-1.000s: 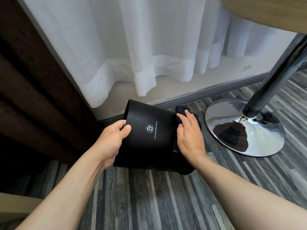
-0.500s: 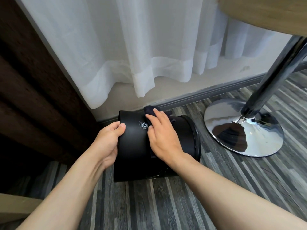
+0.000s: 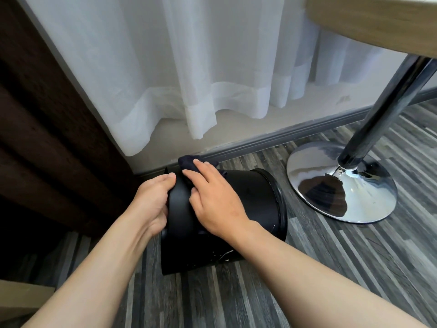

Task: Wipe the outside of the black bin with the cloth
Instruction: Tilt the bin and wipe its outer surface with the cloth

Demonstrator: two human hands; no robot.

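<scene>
The grey plank floor (image 3: 331, 268) ran up to a skirting board under a long white curtain (image 3: 212, 67), with dark wood panelling (image 3: 47, 126) on the left and a table's chrome pedestal base (image 3: 340, 183) standing off to the right. Between them, close to the wall, the black bin (image 3: 255, 204) lay tipped on its side on the floor, one end turned toward the panelling and the other toward the pedestal. It looked to me like thin, smooth plastic: light enough to roll or skid at a push, stiff enough to hold its shape under a wiping hand, and slick on its wall, so the end edge seemed the surest place to hold it. That was where the left hand (image 3: 151, 202) had it, fingers curled over the nearer end and closed on the edge, steadying it. The right hand (image 3: 212, 197) lay flat and spread across the upper wall, pressing the dark cloth (image 3: 186, 163) against the bin, a bunched corner of the cloth poking out past the fingertips toward the skirting. The cloth looked soft and limp, likely to fold under the palm unless kept flat.
</scene>
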